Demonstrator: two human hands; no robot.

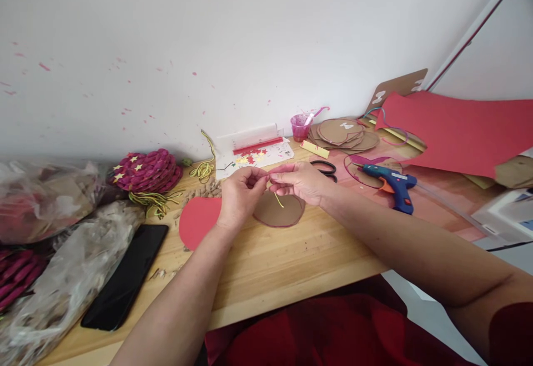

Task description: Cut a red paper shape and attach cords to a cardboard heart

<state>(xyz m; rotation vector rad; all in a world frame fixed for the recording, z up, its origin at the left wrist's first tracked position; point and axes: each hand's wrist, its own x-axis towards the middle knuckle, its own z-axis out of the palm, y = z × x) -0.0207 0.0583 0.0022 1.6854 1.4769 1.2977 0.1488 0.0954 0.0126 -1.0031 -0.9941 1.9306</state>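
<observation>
Apparently a knot or loop is being worked: left hand (pixel 242 192) and right hand (pixel 303 183) meet, fingers pinching yellow yarn (pixel 279 200) above the cardboard (pixel 287 216) on the bench (pixel 266 266). The next move probably calls for holding that pinch while drawing the ends tight.

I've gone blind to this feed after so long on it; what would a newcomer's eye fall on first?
Probably the broad red sheet at the right, with the blue glue gun to its lower left. Mid-picture, the left hand and right hand come together above a round cardboard piece, a yellow strand hanging at the fingertips. At left, a magenta stack with pale stars stands out beyond a black phone.
</observation>
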